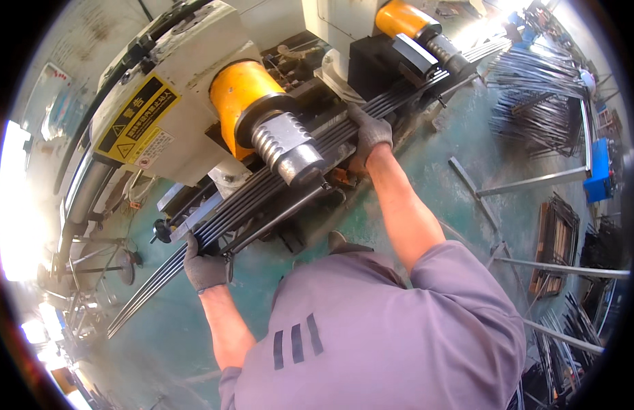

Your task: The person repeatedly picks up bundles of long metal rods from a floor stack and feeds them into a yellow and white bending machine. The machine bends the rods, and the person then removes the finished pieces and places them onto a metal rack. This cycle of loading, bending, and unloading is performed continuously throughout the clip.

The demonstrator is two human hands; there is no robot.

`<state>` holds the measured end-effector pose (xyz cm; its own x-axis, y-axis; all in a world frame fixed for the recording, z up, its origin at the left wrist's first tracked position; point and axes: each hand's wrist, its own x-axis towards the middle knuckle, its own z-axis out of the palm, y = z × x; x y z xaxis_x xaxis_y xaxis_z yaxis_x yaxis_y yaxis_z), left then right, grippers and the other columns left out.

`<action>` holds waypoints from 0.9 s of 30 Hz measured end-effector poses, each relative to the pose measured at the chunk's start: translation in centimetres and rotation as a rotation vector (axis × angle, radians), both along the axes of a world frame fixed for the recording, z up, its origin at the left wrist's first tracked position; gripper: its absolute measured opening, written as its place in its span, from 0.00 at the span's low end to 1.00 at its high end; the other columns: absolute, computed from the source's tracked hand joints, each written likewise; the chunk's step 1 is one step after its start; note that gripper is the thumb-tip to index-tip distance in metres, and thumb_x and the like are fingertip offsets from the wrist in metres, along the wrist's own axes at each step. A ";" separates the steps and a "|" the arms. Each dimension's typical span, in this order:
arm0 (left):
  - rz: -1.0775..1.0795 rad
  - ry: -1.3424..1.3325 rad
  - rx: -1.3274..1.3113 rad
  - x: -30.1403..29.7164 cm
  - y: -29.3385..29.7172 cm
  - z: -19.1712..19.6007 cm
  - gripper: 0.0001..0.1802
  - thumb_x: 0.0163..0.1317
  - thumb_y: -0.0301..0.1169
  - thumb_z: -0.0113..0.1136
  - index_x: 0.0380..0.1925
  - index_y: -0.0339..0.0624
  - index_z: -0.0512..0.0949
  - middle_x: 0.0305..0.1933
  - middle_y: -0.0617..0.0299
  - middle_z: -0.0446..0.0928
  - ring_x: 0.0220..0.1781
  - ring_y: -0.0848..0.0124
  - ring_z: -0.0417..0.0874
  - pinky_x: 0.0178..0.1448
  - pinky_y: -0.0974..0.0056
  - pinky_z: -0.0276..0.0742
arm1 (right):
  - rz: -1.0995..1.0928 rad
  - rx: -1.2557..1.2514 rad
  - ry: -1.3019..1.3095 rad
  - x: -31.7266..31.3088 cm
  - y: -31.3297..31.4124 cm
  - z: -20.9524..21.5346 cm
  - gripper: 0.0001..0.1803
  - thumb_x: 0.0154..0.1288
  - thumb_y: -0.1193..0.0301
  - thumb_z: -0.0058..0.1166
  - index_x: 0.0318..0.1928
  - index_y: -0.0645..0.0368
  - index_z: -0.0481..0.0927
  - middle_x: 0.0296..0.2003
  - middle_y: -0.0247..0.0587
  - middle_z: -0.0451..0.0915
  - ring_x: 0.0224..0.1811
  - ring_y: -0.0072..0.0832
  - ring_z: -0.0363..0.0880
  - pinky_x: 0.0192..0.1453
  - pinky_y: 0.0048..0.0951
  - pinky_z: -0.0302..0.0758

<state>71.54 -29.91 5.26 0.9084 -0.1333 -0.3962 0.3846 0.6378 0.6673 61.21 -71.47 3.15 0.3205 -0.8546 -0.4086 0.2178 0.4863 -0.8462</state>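
Observation:
A bundle of several long, thin metal bars [248,198] runs slantwise from lower left to upper right along the bed of a machine [187,75]. My left hand [207,270], in a grey glove, is closed round the bundle near its lower left part, thumb on top. Further along, my right hand [371,139], gloved too, grips the same bars between the two presses; its fingertips are partly hidden. Between my hands, a silver threaded ram [289,150] under a yellow cylinder [241,102] stands over the bars. Whether it touches them I cannot tell.
A second yellow cylinder [402,19] with its ram sits at the upper right. A round rail [279,219] runs along the machine's near side. At right are stacked metal pieces [535,96], a metal frame [535,181] and a blue box [599,171] on the green floor [426,178].

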 end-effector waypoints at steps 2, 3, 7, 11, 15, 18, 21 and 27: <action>0.047 0.051 -0.051 0.7 0.6 0.2 0.18 0.73 0.35 0.51 0.54 0.32 0.75 0.55 0.51 0.79 0.61 0.56 0.77 0.71 0.51 0.68 | 0.021 0.050 -0.116 -0.6 0.0 2.4 0.23 0.53 0.68 0.72 0.46 0.69 0.81 0.41 0.45 0.84 0.38 0.36 0.83 0.45 0.35 0.80; 0.068 0.073 -0.090 1.5 1.0 0.1 0.19 0.73 0.34 0.51 0.55 0.31 0.75 0.57 0.50 0.78 0.62 0.58 0.77 0.72 0.53 0.68 | 0.020 0.064 -0.144 -0.6 -1.3 2.1 0.13 0.59 0.70 0.68 0.41 0.63 0.81 0.35 0.40 0.82 0.33 0.35 0.82 0.37 0.36 0.81; 0.068 -0.080 0.020 4.2 6.6 -2.3 0.19 0.73 0.32 0.51 0.56 0.30 0.75 0.57 0.50 0.78 0.61 0.59 0.77 0.72 0.55 0.67 | -0.021 0.187 -0.067 -1.7 -3.8 4.3 0.12 0.59 0.71 0.68 0.40 0.62 0.81 0.35 0.39 0.82 0.33 0.33 0.83 0.36 0.37 0.83; 0.080 -0.044 -0.004 4.0 7.5 -2.4 0.17 0.72 0.31 0.52 0.54 0.29 0.75 0.55 0.50 0.79 0.59 0.59 0.79 0.70 0.56 0.69 | -0.006 -0.042 0.006 -1.3 -4.8 0.7 0.13 0.59 0.70 0.67 0.41 0.65 0.81 0.36 0.40 0.83 0.34 0.32 0.84 0.39 0.36 0.85; 0.136 0.071 0.031 3.8 7.1 -2.1 0.17 0.72 0.32 0.53 0.52 0.28 0.75 0.54 0.49 0.80 0.58 0.59 0.79 0.68 0.57 0.71 | 0.046 0.055 -0.067 -1.7 -4.6 3.1 0.16 0.60 0.67 0.67 0.42 0.68 0.82 0.37 0.43 0.84 0.36 0.32 0.85 0.41 0.32 0.85; 0.148 0.084 0.011 3.8 5.9 -1.5 0.17 0.72 0.33 0.53 0.52 0.28 0.75 0.54 0.49 0.80 0.57 0.59 0.80 0.66 0.56 0.72 | 0.054 0.127 -0.044 -2.0 -4.8 4.1 0.16 0.60 0.67 0.67 0.42 0.67 0.82 0.38 0.43 0.84 0.36 0.32 0.85 0.42 0.32 0.85; 0.142 0.073 -0.068 3.6 5.6 -1.0 0.18 0.73 0.33 0.50 0.53 0.28 0.75 0.55 0.47 0.79 0.59 0.57 0.79 0.68 0.54 0.70 | 0.045 0.077 -0.047 -1.9 -5.6 2.4 0.16 0.61 0.67 0.67 0.43 0.68 0.82 0.38 0.43 0.84 0.36 0.32 0.85 0.44 0.32 0.84; 0.144 0.048 -0.069 3.5 6.4 -1.5 0.20 0.73 0.34 0.50 0.56 0.27 0.75 0.57 0.46 0.79 0.60 0.56 0.79 0.69 0.53 0.71 | 0.070 0.105 -0.119 -2.0 -6.2 1.7 0.19 0.60 0.65 0.68 0.45 0.65 0.80 0.39 0.42 0.83 0.36 0.33 0.84 0.43 0.33 0.85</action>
<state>75.00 -23.52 3.77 0.9004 -0.0310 -0.4339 0.3158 0.7326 0.6030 59.16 -77.62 4.80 0.4295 -0.7830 -0.4499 0.2758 0.5882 -0.7602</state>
